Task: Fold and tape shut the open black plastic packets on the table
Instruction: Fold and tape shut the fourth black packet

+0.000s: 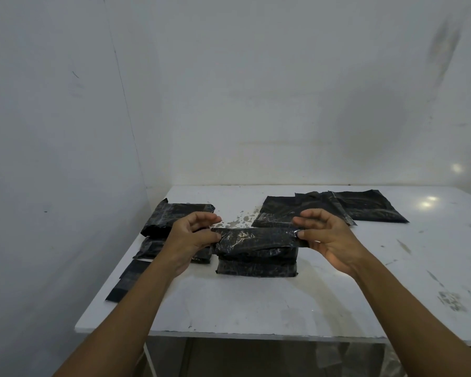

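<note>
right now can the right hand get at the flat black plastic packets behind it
Probably yes: the flat black plastic packets lie just beyond the right hand, nothing between, though it now pinches the folded black packet.

White bench (256, 308): cut off at right.
Stacked black plastic packets (174, 213): partly behind left hand (188, 238).
Folded black plastic packet (256, 240): right end inside right hand (326, 240).

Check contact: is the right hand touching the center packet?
Touching. The head view shows the right hand pinching the folded top flap of the center packet at its right end.
</note>
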